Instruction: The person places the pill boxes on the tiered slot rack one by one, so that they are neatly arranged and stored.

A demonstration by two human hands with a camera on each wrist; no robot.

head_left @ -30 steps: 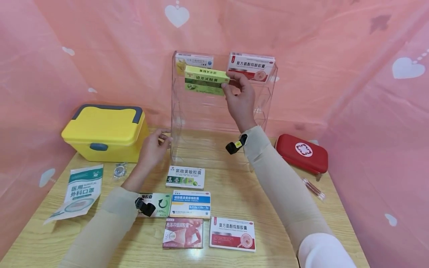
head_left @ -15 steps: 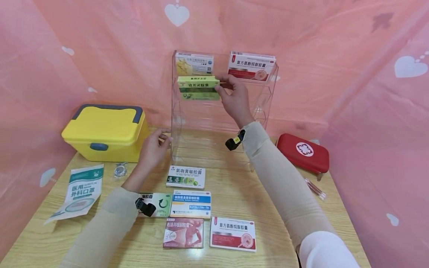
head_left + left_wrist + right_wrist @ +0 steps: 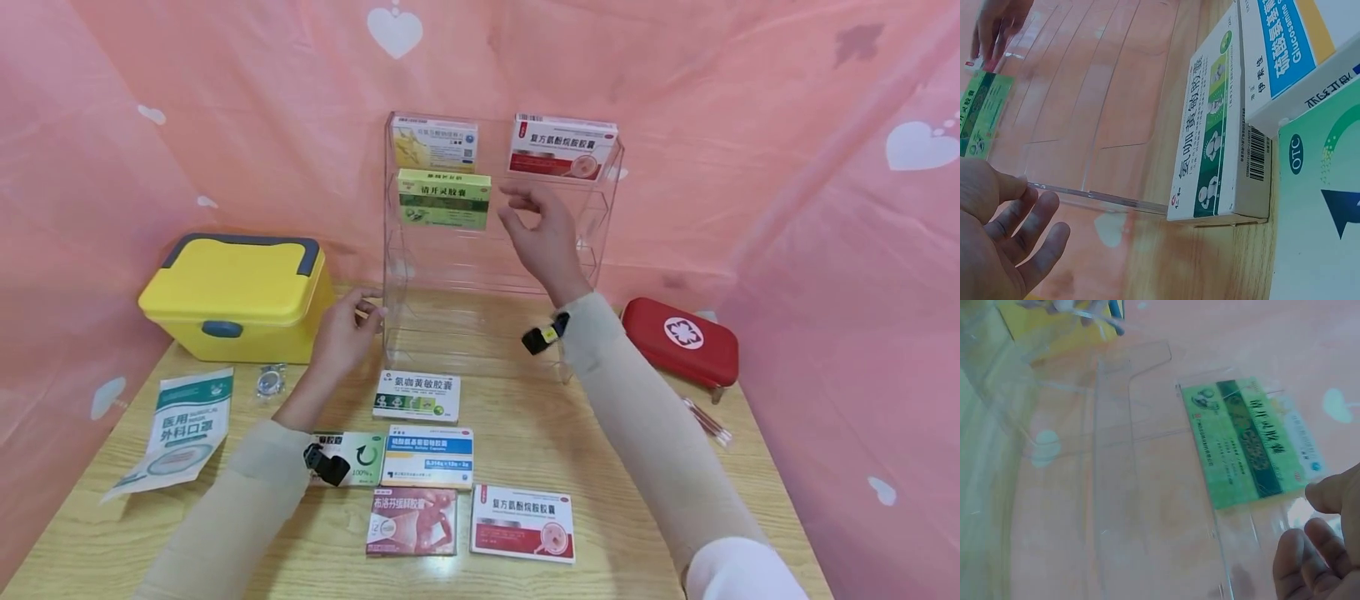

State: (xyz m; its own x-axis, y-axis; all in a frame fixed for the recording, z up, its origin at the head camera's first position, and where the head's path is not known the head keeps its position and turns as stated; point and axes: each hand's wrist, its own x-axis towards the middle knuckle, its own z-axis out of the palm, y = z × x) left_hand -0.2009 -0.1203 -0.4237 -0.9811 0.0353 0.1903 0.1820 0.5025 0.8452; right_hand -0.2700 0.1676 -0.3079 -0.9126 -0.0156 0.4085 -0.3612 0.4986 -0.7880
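Note:
A green medicine box (image 3: 444, 200) leans in the second tier of the clear acrylic display rack (image 3: 480, 321), at its left side. Just right of the box is my right hand (image 3: 543, 237), apart from it, fingers loosely bent with nothing between them. The right wrist view shows the thumb near the corner of the green box (image 3: 1241, 444). Low on the rack's left side, my left hand (image 3: 348, 329) pinches the edge of the side panel between thumb and forefinger, as the left wrist view shows. On the top tier stand a white-and-yellow box (image 3: 435, 143) and a red-and-white box (image 3: 562, 148).
Several medicine boxes lie before the rack, among them a white-and-green one (image 3: 417, 396) and a blue-and-white one (image 3: 427, 457). A yellow case (image 3: 232, 292) and a mask packet (image 3: 183, 425) are on the left. At the right lie a red pouch (image 3: 678, 342) and cotton swabs (image 3: 707, 422).
The right hand has lowered the green box into the rack's second tier, let go of it and drawn back to the right. The left hand has stayed in place.

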